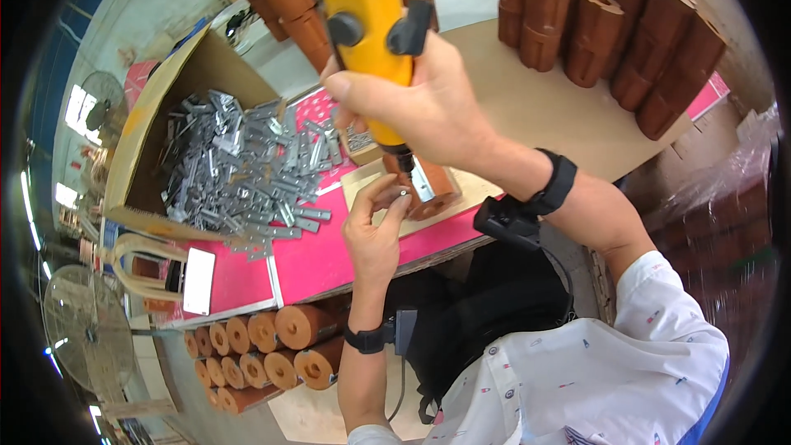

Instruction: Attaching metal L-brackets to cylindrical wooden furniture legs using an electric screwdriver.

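My right hand point(416, 99) grips a yellow power screwdriver point(371, 12), held upright with its bit pointing down. Under the bit lies a reddish-brown wooden cylinder point(442, 191) with a hole in its end. A flat metal strip point(422, 183) rests along its upper side, and the bit's tip is right beside the strip. Thumb and forefinger of my left hand point(375, 231) pinch a small screw point(404, 193) close to the bit. Beneath the cylinder is a light wooden board point(453, 204) on the pink table top point(325, 268).
A cardboard box point(136, 173) lies on its side, spilling metal strips point(239, 156) onto the table. A box of screws point(358, 142) sits behind the board. Brown cylinders point(595, 37) stand at the back right; others point(301, 327) are stacked below the table. A phone point(198, 282) is at the left edge.
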Demonstrator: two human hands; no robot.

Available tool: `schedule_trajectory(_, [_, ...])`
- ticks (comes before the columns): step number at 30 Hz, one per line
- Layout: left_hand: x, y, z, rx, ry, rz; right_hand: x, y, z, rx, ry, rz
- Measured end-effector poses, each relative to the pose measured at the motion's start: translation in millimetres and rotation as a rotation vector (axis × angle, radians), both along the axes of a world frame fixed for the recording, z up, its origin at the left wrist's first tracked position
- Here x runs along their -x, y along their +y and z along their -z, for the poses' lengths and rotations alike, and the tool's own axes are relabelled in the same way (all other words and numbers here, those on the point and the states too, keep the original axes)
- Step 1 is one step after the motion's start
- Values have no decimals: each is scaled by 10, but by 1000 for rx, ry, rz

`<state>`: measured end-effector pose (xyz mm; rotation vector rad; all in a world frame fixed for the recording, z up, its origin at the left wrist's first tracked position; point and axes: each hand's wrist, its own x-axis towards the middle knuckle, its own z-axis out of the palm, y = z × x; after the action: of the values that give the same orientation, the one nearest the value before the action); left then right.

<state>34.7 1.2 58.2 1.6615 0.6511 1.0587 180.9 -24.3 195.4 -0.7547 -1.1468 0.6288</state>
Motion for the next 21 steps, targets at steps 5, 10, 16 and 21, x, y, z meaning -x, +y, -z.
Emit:
schedule_trajectory(5, [-77, -47, -30, 61, -13, 10, 9, 8, 43, -20, 30, 0])
schedule_trajectory(10, [-95, -48, -41, 73, -17, 8, 3, 45, 128, 11, -7, 32])
schedule_trajectory(16, [-127, -50, -18, 94, -40, 11, -7, 29, 130, -11, -23, 84])
schedule_trajectory(21, [-149, -68, -23, 85, -39, -1, -23, 74, 165, -25, -46, 68])
